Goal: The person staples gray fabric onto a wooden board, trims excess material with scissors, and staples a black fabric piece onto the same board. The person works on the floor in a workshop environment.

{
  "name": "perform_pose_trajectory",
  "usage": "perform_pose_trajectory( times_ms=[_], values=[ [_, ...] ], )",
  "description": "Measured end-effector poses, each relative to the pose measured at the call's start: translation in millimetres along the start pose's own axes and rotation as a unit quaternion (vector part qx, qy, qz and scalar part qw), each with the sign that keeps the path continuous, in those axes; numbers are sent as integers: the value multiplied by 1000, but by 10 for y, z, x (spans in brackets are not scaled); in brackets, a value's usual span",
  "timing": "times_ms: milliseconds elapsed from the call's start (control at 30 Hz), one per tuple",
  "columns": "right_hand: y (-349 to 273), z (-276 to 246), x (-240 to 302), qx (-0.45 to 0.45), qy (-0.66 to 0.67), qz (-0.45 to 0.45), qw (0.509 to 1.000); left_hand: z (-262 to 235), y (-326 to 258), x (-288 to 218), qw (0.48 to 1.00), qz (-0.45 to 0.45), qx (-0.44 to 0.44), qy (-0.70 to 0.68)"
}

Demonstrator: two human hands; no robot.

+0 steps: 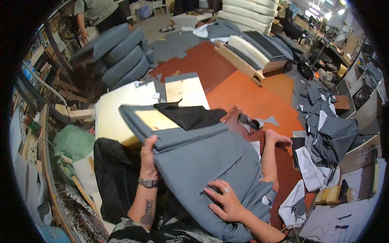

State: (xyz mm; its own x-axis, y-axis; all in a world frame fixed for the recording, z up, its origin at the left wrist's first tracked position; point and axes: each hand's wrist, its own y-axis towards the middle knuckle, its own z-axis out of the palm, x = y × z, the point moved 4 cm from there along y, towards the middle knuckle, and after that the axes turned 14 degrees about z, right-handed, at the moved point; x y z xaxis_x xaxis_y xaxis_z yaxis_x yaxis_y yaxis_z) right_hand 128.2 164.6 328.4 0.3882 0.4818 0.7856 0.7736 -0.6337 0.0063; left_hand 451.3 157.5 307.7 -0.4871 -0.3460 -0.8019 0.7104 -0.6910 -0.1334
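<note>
Across my lap lies a grey fabric-covered upholstery cushion [198, 156], tilted, its far corner pointing up and left. Yellowish foam or board shows through a gap in its far side, beside a loose black cloth flap [190, 115]. My left hand [149, 158] grips the cushion's left edge, thumb on top and the other fingers hidden. A seam or crease runs across the grey face. Close to that line, my right hand [227, 202] lies on the fabric with its fingers spread, holding nothing. Black cloth [115, 178] hangs beside my left forearm.
Cream foam blocks [115, 109] lie just beyond the cushion. Grey cushions [125, 56] are stacked at the far left near another person [97, 12]. A wooden-framed upholstered part [251, 56] rests on the red-orange floor covering [247, 95]. Fabric scraps [328, 125] are heaped at right.
</note>
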Motion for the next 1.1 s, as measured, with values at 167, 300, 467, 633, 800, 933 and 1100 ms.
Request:
perform_pose_trajectory(
  times_ms=[167,300,467,633,800,933,1100],
  values=[
    [-14,-154,21,-127,100,-1,987,878,78,-176,967,200,132,86],
    [306,-239,73,-249,50,54,966,1121,495,-160,981,86,175,-23],
    [1300,369,-82,-212,158,142,954,782,1329,238,988,22,151,-21],
    [1614,1002,-722,-152,230,313,909,-314,898,890,978,-58,71,187],
    [1637,1125,-1021,-97,171,342,919,-922,249,1090,986,-71,28,145],
    [1827,1017,-919,-61,77,267,959,-753,-137,1064,981,-79,-22,178],
    [2024,891,-870,16,51,224,973,-629,-610,1061,958,-236,-71,146]
  ],
)
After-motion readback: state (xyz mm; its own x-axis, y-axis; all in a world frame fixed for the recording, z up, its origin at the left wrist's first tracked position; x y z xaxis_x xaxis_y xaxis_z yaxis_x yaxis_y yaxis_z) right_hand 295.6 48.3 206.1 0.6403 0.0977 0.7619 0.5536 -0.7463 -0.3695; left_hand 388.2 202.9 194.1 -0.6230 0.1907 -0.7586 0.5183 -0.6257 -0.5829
